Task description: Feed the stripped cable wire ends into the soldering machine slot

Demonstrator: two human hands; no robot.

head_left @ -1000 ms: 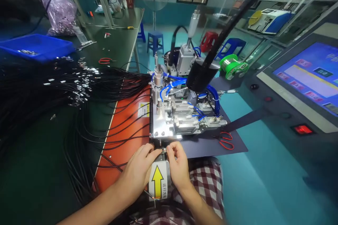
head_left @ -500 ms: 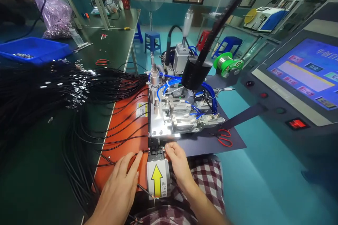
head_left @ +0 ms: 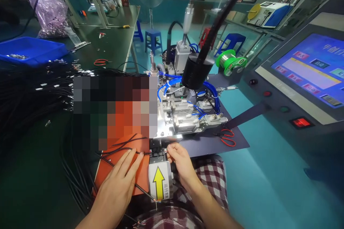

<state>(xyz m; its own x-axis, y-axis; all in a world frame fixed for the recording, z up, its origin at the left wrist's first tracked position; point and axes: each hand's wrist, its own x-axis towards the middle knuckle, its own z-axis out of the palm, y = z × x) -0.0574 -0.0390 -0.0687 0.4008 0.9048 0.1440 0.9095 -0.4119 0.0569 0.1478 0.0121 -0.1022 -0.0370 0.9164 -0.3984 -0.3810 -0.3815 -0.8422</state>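
Observation:
My left hand [head_left: 118, 180] lies over the orange plate [head_left: 142, 177], its fingers spread and the fingertips touching a black cable [head_left: 146, 153]. That cable runs right across the black fixture [head_left: 158, 158] at the front of the metal machine [head_left: 185, 123]. At the cable's right end my right hand [head_left: 180, 161] is closed, thumb and forefinger pinching its small metallic tip. Below the fixture sits a white label with a yellow arrow [head_left: 158, 182]. Another black cable [head_left: 143, 190] with bare wire ends crosses the plate's lower edge. Part of the plate is hidden by pixelation.
Bundled black cables [head_left: 70, 171] lie at the left. A blue tray [head_left: 32, 50] and red-handled pliers [head_left: 101, 62] rest on the dark table. Red-handled scissors [head_left: 228, 137] lie right of the machine, near a green wire spool [head_left: 231, 62] and a control screen [head_left: 311, 68].
The view has shifted slightly. My left hand has flattened a little over the cable, while my right hand keeps its pinch at the cable's end.

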